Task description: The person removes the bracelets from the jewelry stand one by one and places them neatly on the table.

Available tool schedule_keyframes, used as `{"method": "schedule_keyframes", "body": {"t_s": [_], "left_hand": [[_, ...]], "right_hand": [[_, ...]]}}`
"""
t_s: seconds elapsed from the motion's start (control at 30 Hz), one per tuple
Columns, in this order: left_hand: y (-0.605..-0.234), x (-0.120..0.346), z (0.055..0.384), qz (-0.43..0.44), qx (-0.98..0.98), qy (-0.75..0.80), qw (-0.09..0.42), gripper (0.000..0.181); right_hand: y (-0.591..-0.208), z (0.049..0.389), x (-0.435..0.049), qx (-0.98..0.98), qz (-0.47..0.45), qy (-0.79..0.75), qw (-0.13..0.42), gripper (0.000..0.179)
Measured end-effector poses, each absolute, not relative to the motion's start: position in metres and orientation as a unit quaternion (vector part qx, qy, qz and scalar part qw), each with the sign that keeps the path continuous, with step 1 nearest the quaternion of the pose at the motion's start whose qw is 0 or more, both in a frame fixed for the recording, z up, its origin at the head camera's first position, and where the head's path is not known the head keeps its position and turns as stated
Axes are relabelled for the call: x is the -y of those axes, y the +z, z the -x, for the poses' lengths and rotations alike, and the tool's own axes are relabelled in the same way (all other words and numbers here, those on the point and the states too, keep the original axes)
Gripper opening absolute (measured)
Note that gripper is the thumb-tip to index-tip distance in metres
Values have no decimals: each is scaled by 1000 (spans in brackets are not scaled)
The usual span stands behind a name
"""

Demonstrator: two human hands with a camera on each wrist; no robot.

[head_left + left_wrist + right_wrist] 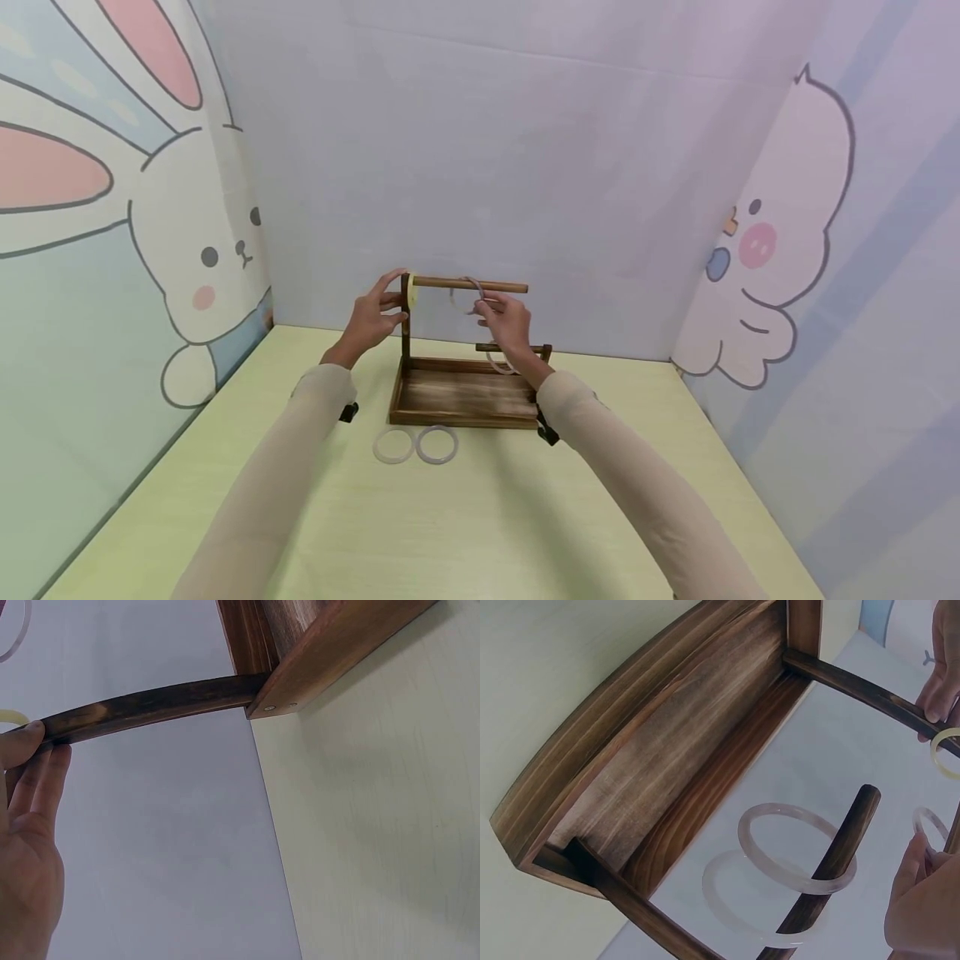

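Observation:
My left hand grips the dark upright post of a wooden display rack near its top, thumb on one side and fingers on the other. A pale yellow bangle hangs on the upper rod, right against that post. With thumb and fingertips, my right hand pinches a translucent greyish-purple bangle, which appears to encircle the upper rod around its middle. Two more translucent bangles, one faintly purple and one whitish, hang on the short lower rod.
Below the rods is the rack's shallow wooden tray. On the pale yellow table, in front of the tray, a clear whitish bangle and a light purple bangle lie flat side by side. Behind stands a cloth wall.

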State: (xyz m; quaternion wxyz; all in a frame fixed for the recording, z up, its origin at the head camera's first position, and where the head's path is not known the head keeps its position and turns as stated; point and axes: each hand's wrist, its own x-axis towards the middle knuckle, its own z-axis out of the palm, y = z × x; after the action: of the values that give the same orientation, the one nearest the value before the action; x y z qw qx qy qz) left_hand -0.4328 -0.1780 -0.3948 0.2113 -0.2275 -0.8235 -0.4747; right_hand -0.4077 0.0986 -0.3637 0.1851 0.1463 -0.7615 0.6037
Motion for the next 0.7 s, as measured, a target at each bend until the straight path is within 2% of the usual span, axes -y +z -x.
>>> {"method": "schedule_keyframes", "body": {"t_s": [0.7], "left_hand": [[-395,179,432,235,823,-471,214,88]], "right_hand": [[-357,403,-132,775,-133,594,172,28]]}}
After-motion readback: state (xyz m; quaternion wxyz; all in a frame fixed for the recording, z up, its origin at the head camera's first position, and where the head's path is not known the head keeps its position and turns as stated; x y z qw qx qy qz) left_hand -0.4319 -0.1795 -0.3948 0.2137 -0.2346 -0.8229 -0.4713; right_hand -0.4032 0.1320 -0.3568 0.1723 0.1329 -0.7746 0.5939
